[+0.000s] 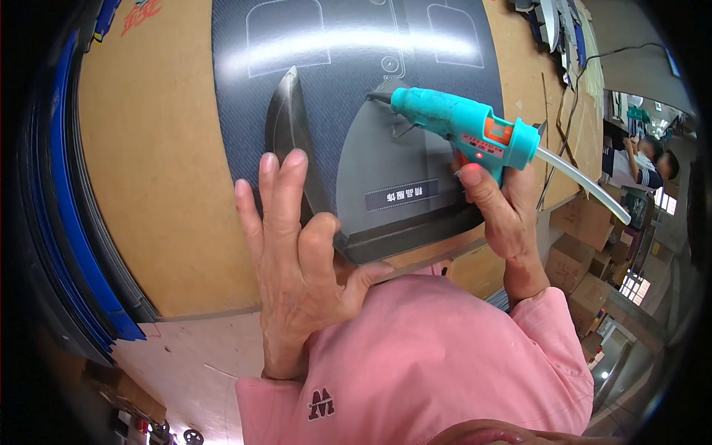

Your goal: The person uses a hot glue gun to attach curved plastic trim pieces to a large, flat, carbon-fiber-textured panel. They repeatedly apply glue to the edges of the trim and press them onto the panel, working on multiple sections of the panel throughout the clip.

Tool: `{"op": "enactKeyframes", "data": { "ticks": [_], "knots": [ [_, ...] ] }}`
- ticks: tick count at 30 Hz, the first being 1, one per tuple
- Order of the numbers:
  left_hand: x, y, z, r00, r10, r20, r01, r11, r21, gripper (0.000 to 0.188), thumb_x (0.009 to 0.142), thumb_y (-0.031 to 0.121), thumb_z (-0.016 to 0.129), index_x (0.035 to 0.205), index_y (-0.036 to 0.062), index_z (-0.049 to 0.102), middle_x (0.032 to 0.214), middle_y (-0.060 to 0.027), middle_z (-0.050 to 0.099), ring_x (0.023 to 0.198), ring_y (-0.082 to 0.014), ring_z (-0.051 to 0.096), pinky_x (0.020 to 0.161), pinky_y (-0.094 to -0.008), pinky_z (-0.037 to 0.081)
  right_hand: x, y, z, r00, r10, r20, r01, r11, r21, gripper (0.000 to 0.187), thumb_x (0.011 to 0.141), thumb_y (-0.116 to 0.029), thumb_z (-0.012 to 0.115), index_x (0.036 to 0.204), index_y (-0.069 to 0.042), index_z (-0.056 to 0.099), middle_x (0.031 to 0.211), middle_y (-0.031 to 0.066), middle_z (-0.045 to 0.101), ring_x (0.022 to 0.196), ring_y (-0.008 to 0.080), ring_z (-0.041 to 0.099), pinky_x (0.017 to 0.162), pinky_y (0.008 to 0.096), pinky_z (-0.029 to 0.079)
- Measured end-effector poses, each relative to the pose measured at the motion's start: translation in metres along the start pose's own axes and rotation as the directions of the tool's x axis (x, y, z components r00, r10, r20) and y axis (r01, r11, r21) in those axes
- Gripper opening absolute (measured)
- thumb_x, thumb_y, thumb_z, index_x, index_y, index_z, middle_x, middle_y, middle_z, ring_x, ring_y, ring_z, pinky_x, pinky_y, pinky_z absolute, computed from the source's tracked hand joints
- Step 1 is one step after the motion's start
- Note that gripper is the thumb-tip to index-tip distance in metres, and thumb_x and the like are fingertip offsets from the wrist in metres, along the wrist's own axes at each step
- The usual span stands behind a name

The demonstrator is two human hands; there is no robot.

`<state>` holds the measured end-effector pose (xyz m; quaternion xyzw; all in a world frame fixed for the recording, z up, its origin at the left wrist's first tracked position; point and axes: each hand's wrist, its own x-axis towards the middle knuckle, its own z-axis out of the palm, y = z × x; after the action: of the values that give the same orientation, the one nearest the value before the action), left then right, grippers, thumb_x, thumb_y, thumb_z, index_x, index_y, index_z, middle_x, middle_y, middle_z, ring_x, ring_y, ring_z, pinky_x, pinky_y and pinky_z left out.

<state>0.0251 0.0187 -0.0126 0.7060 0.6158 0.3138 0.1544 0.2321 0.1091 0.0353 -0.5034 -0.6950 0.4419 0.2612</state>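
Observation:
My right hand [508, 211] is wrapped round the handle of a teal hot glue gun [445, 115], its small red light lit. A whitish glue stick [586, 182] sticks out of the gun's back end. The dark nozzle points left, at the upper edge of a grey card panel [389, 159] with a small printed label. My left hand [289, 252] has its fingers apart, several stretched over a dark folded side flap [288, 119] and the index bent at the panel's near left corner. Its thumb lies by the near table edge. Beneath is a glossy dark blue printed sheet [241, 96].
A tan worktable [148, 185] carries all this. Stacked blue and black sheets [81, 222] stand along its left side. Cut strips [556, 30] and a black cord [575, 96] lie at the far right. Cardboard boxes [578, 222] and other people [649, 159] are beyond the right edge.

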Motion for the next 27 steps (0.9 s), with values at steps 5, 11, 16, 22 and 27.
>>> {"op": "enactKeyframes", "data": {
  "ticks": [5, 11, 16, 22, 27],
  "knots": [
    [0.0, 0.001, 0.0, 1.0, 0.002, -0.022, -0.003, 0.999, -0.035, 0.062, 0.076, 0.06, 0.064, 0.095, 0.0058, 0.042, 0.141, -0.0322, 0.033, 0.133, -0.0476, 0.03, 0.108, -0.0622, 0.012, -0.006, 0.008, -0.002, 0.998, -0.035, 0.057, 0.039, 0.997, -0.073, 0.039, 0.089, -0.026, 0.064, 0.118, 0.0, 0.057, 0.097, 0.009, 0.061, 0.082, 0.0187, 0.055, 0.077, 0.0299, 0.044],
    [-0.004, 0.004, -0.002, 1.0, -0.022, 0.005, 0.023, 0.994, -0.107, 0.043, 0.08, 0.037, 0.066, 0.096, 0.0052, 0.044, 0.143, -0.0349, 0.028, 0.136, -0.0502, 0.023, 0.107, -0.0643, 0.012, -0.011, 0.011, 0.003, 0.994, -0.095, 0.055, 0.093, 0.995, 0.037, 0.036, 0.088, -0.024, 0.066, 0.113, 0.001, 0.06, 0.09, 0.0078, 0.062, 0.076, 0.0171, 0.056, 0.07, 0.0286, 0.044],
    [-0.005, 0.007, -0.006, 0.998, -0.058, 0.007, 0.059, 0.991, -0.12, 0.031, 0.075, 0.023, 0.069, 0.087, 0.0047, 0.047, 0.144, -0.0325, 0.028, 0.136, -0.05, 0.023, 0.108, -0.0638, 0.013, -0.004, 0.004, 0.002, 0.999, -0.037, 0.015, 0.037, 0.999, -0.007, 0.034, 0.087, -0.021, 0.068, 0.111, 0.001, 0.06, 0.086, 0.0075, 0.064, 0.073, 0.0153, 0.056, 0.066, 0.0273, 0.045],
    [-0.007, 0.011, -0.005, 0.995, -0.093, -0.029, 0.09, 0.993, -0.078, 0.017, 0.072, 0.008, 0.067, 0.076, 0.0039, 0.051, 0.146, -0.0282, 0.03, 0.134, -0.0504, 0.026, 0.107, -0.0646, 0.017, -0.007, 0.011, 0.008, 0.994, -0.104, -0.038, 0.104, 0.995, 0.005, 0.032, 0.086, -0.02, 0.068, 0.11, 0.001, 0.061, 0.085, 0.0078, 0.065, 0.071, 0.0149, 0.057, 0.066, 0.0272, 0.046],
    [-0.009, 0.008, -0.002, 0.995, -0.067, -0.073, 0.063, 0.996, -0.06, 0.013, 0.072, 0.003, 0.064, 0.07, 0.0043, 0.051, 0.145, -0.0273, 0.033, 0.133, -0.0506, 0.03, 0.105, -0.0664, 0.018, -0.009, 0.001, 0.004, 0.999, -0.021, 0.047, 0.022, 0.999, -0.023, 0.033, 0.085, -0.019, 0.07, 0.109, 0.002, 0.061, 0.087, 0.0087, 0.065, 0.074, 0.0164, 0.058, 0.07, 0.0285, 0.046]
  ]
}}
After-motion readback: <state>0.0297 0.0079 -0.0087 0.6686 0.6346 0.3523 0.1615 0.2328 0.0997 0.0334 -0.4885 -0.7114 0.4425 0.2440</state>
